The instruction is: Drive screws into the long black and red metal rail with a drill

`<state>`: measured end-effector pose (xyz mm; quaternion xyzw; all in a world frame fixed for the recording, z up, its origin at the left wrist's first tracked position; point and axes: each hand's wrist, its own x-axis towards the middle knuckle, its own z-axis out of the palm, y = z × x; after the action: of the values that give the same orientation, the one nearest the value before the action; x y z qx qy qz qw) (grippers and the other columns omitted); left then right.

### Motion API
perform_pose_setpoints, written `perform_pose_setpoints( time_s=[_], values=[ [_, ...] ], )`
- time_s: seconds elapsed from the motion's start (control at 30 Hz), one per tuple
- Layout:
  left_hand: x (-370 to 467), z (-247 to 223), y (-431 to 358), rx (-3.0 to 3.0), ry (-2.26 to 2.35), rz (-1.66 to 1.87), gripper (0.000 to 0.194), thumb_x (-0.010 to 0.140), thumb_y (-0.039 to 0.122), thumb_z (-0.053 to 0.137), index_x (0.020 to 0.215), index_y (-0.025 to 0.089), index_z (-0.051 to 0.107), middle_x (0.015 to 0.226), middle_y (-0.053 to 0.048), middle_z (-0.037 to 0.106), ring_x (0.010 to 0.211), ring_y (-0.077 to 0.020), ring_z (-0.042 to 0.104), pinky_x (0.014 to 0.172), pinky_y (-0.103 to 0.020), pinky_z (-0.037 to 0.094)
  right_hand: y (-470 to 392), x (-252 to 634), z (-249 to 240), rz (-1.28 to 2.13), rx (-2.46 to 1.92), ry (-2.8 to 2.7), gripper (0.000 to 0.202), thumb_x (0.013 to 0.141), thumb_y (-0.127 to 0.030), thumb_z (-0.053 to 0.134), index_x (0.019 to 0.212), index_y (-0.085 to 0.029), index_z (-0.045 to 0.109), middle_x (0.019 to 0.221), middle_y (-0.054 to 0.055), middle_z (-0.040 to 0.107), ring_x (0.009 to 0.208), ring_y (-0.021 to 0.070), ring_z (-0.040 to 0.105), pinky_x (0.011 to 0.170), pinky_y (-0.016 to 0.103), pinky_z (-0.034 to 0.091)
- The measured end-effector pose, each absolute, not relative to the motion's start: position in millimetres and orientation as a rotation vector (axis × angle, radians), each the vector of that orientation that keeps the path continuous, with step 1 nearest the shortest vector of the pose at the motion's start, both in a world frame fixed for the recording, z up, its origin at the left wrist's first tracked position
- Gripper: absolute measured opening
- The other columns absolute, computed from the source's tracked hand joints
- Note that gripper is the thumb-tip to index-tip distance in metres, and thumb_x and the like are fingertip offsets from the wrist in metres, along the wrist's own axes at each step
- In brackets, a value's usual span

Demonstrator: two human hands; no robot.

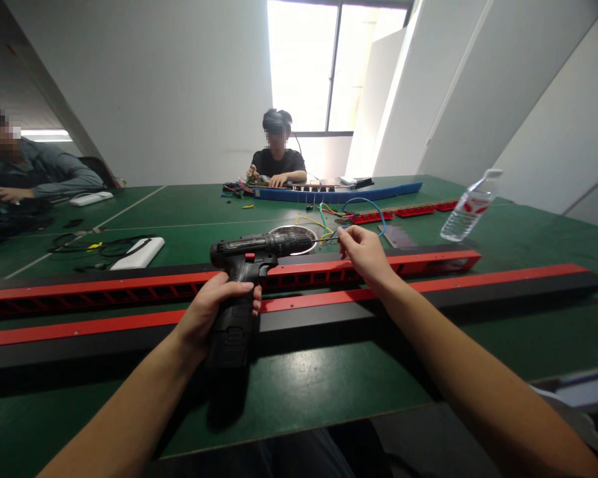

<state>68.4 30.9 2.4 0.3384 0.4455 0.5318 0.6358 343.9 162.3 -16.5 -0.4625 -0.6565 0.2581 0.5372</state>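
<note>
My left hand point(224, 302) is wrapped round the grip of a black cordless drill point(236, 325), which points to the right. A long thin bit point(325, 239) sticks out of its chuck. At the tip of that bit, the thumb and fingers of my right hand point(361, 252) are pinched together; whatever is between them is too small to make out. Below the drill lie two long rails, a red-and-black one point(443, 283) nearer me and a red slotted one point(144, 287) behind it. A round metal bowl point(306, 251) is partly hidden behind the chuck.
A clear water bottle point(466, 209) stands at right. Loose wires point(323, 219), red strips point(413, 211) and a blue rail point(339, 194) lie farther back. A white power bank point(139, 253) and black cables are at left. Two people sit across the green table point(319, 392).
</note>
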Motion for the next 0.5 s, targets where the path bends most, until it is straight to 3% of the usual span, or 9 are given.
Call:
perform_pose_setpoints(
  time_s=[0.5],
  values=[
    [69.9,3.6,30.7,0.763,1.031,1.222,0.021,0.072,0.012,0.074,0.091,0.01,0.064,0.078,-0.009,0.07,0.062,-0.0164,0.066,0.056,-0.026,0.057,161.4,343.8,-16.2,0.629,-1.107,-1.552,0.043,0.092,-0.054,0.065,0.065,-0.022,0.054,0.056,0.0,0.058,0.053,0.0144,0.055,0.058,0.029,0.044]
  ],
)
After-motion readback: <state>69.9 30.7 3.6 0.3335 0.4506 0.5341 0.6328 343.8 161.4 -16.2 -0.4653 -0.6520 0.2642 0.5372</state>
